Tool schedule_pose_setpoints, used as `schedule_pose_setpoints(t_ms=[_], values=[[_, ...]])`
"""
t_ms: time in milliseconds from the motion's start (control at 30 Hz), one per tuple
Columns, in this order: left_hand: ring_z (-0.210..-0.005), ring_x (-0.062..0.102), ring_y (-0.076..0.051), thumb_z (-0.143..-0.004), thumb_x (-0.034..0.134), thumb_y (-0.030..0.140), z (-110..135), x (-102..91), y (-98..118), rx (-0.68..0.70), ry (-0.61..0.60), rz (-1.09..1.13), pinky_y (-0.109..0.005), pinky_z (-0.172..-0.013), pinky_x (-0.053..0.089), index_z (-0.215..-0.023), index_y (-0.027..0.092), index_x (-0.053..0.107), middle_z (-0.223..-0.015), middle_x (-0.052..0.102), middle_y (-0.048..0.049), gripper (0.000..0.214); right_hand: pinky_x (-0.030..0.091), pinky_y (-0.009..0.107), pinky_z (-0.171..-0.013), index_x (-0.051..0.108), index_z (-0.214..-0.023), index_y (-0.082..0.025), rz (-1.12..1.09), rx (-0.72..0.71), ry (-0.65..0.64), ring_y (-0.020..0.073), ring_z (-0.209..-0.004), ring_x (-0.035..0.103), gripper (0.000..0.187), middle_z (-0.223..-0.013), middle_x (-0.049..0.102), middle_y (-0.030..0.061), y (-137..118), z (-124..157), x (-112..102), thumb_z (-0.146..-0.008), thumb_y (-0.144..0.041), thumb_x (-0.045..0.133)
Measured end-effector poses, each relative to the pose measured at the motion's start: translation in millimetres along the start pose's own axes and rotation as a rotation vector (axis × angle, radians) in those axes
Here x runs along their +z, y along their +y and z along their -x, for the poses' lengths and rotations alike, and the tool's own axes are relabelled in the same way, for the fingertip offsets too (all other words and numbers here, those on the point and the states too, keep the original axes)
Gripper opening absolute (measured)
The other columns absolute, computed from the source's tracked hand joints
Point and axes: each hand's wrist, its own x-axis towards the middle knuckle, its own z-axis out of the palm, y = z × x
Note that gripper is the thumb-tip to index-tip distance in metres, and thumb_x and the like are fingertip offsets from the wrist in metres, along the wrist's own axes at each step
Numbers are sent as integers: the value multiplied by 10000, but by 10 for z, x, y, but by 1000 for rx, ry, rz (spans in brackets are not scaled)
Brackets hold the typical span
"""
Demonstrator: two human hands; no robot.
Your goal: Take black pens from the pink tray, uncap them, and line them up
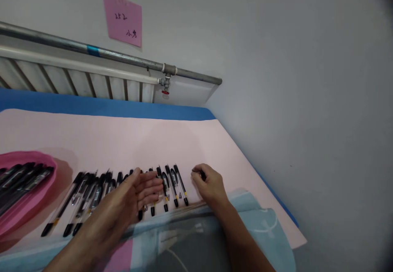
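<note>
A row of several black-capped clear pens (172,184) lies side by side on a pale pink sheet (138,137). My left hand (138,194) rests flat over the middle of the row, fingers stretched out and together. My right hand (208,184) sits just right of the row's last pen, fingers curled around a small dark object, probably a pen or cap. At the far left a pink tray (30,202) holds several more black pens (18,180).
The sheet covers a blue table top (123,108) against a grey wall. A radiator (76,81) and a metal pipe (123,55) run behind it. A pink note (123,18) hangs on the wall. Light blue cloth (251,218) lies at the near edge.
</note>
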Motion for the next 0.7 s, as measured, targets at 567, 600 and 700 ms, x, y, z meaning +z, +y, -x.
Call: schedule_pose_setpoints(t_ms=[567, 600, 700], values=[[-739, 650, -215, -839, 478, 334, -8, -51, -6, 96, 23, -139, -329, -658, 527, -994, 88, 599, -839, 675, -133, 315, 324, 216, -601, 610, -725, -196, 142, -65, -296, 109, -659, 510, 112, -703, 609, -16, 168, 344, -80, -697, -151, 510], [-741, 650, -215, -837, 479, 347, -8, -55, -8, 93, 25, -141, -332, -660, 527, -993, 90, 601, -837, 674, -132, 324, 323, 216, -601, 609, -726, -197, 146, -66, -298, 109, -660, 510, 111, -704, 609, -17, 164, 345, -80, -699, -151, 511], [-743, 649, -211, -821, 501, 384, -13, -75, -20, 98, 22, -140, -333, -671, 526, -987, 102, 613, -845, 675, -129, 346, 323, 217, -601, 610, -724, -195, 157, -72, -304, 109, -660, 510, 109, -713, 613, -14, 143, 337, -82, -700, -148, 514]])
